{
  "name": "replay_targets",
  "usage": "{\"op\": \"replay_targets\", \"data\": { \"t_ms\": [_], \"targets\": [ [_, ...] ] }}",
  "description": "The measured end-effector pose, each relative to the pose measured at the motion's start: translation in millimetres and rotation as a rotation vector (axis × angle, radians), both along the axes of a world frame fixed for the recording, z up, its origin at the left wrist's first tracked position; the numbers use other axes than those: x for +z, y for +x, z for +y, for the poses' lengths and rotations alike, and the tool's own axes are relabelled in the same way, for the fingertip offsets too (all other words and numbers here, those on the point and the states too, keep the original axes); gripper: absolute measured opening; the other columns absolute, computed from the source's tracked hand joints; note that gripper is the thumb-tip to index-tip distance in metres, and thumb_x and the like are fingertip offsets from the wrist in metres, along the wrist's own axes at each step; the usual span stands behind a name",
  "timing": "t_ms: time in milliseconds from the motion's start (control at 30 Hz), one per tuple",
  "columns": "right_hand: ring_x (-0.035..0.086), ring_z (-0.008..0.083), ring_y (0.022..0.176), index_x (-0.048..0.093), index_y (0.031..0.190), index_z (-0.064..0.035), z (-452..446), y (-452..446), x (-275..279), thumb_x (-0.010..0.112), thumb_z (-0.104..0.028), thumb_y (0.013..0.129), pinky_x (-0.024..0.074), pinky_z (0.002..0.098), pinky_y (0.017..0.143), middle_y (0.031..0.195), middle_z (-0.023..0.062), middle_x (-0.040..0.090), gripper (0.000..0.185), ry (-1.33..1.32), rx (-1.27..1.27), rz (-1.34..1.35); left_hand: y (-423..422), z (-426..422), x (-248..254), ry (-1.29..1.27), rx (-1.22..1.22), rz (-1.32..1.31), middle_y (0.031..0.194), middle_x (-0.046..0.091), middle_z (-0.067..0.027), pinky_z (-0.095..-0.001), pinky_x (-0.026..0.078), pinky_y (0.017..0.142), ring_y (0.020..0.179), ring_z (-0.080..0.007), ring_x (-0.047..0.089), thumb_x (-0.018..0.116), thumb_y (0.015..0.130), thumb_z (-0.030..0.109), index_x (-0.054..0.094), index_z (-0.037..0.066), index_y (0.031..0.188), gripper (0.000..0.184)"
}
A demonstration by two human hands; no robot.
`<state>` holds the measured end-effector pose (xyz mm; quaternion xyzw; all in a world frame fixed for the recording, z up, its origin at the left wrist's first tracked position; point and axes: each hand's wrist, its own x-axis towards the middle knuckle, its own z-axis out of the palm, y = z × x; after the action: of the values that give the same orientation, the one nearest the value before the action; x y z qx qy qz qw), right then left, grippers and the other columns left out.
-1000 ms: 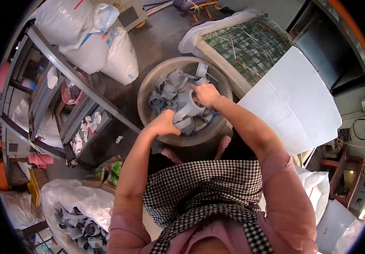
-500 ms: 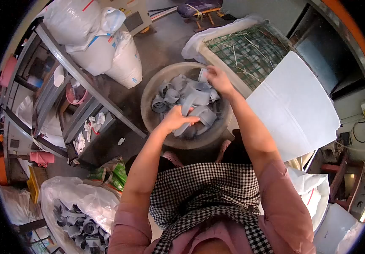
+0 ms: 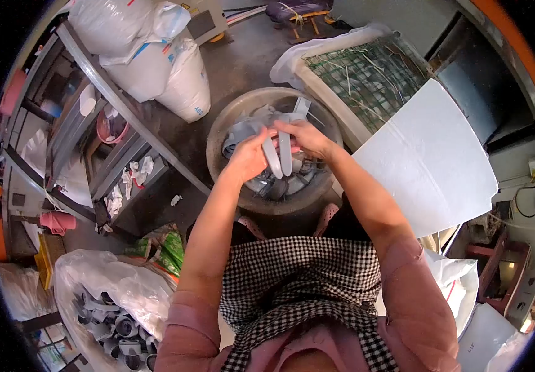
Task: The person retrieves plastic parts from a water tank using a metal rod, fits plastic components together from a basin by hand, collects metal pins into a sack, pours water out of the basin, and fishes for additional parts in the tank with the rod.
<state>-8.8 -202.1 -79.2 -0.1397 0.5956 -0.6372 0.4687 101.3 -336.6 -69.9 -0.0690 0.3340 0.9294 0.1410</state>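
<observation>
Over a wide round tub (image 3: pixel 218 180) my two hands meet. My left hand (image 3: pixel 249 158) is closed around a grey plastic part (image 3: pixel 271 160) whose long rounded strip points toward me. Beside it a second grey strip (image 3: pixel 286 155) runs nearly parallel, with my right hand (image 3: pixel 307 139) closed at its upper end. Whether the two strips belong to one piece I cannot tell, since my fingers cover their far ends. Below the hands, many loose grey plastic parts (image 3: pixel 280 186) fill the tub.
A clear bag (image 3: pixel 149 273) of similar grey parts lies at lower left. White sacks (image 3: pixel 183 87) and a metal rack (image 3: pixel 124 105) stand left of the tub. To the right are a crate with green netting (image 3: pixel 366 80) and a large white board (image 3: pixel 432 161).
My right hand has come from the tub's right rim to the middle, beside my left hand. The grey part in my left hand has turned, and two strips now point toward me.
</observation>
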Motion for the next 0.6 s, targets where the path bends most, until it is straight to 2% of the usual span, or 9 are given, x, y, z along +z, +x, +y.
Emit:
{"op": "replay_targets", "data": {
  "t_ms": [33,67,100,167,233,300,400,533,600],
  "targets": [
    [0.058,0.0124,0.063,0.056,0.098,0.0028,3.2,-0.3,4.5,0.051,-0.039,0.09,0.0487,0.0251,0.056,0.082,0.0094,0.061,0.043,-0.084,0.06,-0.027,-0.1,-4.4,-5.1,0.015,-0.019,0.014,0.125,0.043,-0.0256,-0.0475,0.039,0.094,0.116,-0.0379,0.045,0.038,0.094,0.036,0.033,-0.008,0.127,0.055],
    [0.058,0.0111,0.068,0.054,0.108,0.0033,6.2,-1.5,6.7,0.05,-0.038,0.09,0.0489,0.0241,0.058,0.09,0.0095,0.061,0.045,-0.166,0.121,-0.056,0.0,-7.0,-5.3,0.019,-0.008,0.016,0.125,0.043,-0.0256,-0.0475,0.039,0.094,0.116,-0.0379,0.045,0.038,0.094,0.036,0.033,-0.008,0.127,0.055],
    [0.058,0.0122,0.078,0.052,0.115,0.0045,8.6,-4.7,10.1,0.048,-0.037,0.091,0.0494,0.0247,0.067,0.096,0.0103,0.061,0.048,-0.186,0.198,-0.002,0.6,-8.4,-2.9,0.015,-0.04,0.08,0.127,0.041,-0.0267,-0.0494,0.036,0.097,0.119,-0.038,0.043,0.038,0.093,0.039,0.029,-0.007,0.129,0.059],
    [0.058,0.0126,0.081,0.051,0.117,0.004,11.3,-5.3,15.3,0.048,-0.037,0.092,0.0488,0.025,0.07,0.098,0.0103,0.061,0.048,-0.184,0.221,0.049,2.7,-10.7,3.4,0.008,-0.066,0.148,0.128,0.04,-0.0277,-0.0513,0.033,0.099,0.121,-0.0381,0.04,0.038,0.092,0.042,0.026,-0.006,0.132,0.064],
    [0.057,0.0129,0.085,0.05,0.119,0.0036,13.0,-4.6,19.3,0.047,-0.037,0.092,0.0482,0.0254,0.074,0.099,0.0103,0.061,0.049,-0.188,0.234,0.099,6.7,-10.7,15.8,0.075,-0.144,0.189,0.13,0.038,-0.0265,-0.0455,0.032,0.101,0.123,-0.0369,0.037,0.037,0.093,0.041,0.027,-0.01,0.131,0.064],
    [0.056,0.013,0.09,0.049,0.121,0.0023,14.0,-4.1,23.1,0.047,-0.036,0.092,0.0459,0.0256,0.081,0.102,0.0092,0.06,0.048,-0.2,0.289,0.188,7.7,-11.3,14.7,0.074,-0.146,0.217,0.13,0.038,-0.0266,-0.0453,0.031,0.101,0.124,-0.0368,0.037,0.038,0.092,0.04,0.028,-0.01,0.131,0.064],
    [0.056,0.0123,0.09,0.049,0.122,0.0022,17.3,0.8,33.9,0.046,-0.035,0.093,0.0455,0.0249,0.082,0.104,0.0086,0.06,0.047,-0.202,0.3,0.24,8.8,-11.8,13.8,0.086,-0.157,0.27,0.13,0.038,-0.0266,-0.0454,0.03,0.102,0.124,-0.0366,0.037,0.04,0.092,0.039,0.029,-0.009,0.131,0.063],
    [0.054,0.0102,0.081,0.049,0.122,0.0019,14.6,6.9,38.5,0.045,-0.035,0.093,0.0453,0.0242,0.075,0.091,0.0037,0.061,0.047,-0.171,0.263,0.356,10.6,-14.7,14.0,0.092,-0.108,0.209,0.127,0.042,-0.0259,-0.0475,0.031,0.101,0.121,-0.0368,0.04,0.043,0.091,0.036,0.031,-0.006,0.131,0.059],
    [0.048,0.0082,0.07,0.051,0.12,0.0019,11.8,5.8,33.1,0.045,-0.037,0.094,0.0425,0.024,0.065,0.074,-0.0013,0.054,0.048,-0.136,0.29,0.476,14.3,-13.3,16.2,0.032,-0.093,0.201,0.125,0.044,-0.0253,-0.0512,0.031,0.1,0.119,-0.0378,0.042,0.042,0.091,0.037,0.03,-0.004,0.131,0.059]
  ]
}}
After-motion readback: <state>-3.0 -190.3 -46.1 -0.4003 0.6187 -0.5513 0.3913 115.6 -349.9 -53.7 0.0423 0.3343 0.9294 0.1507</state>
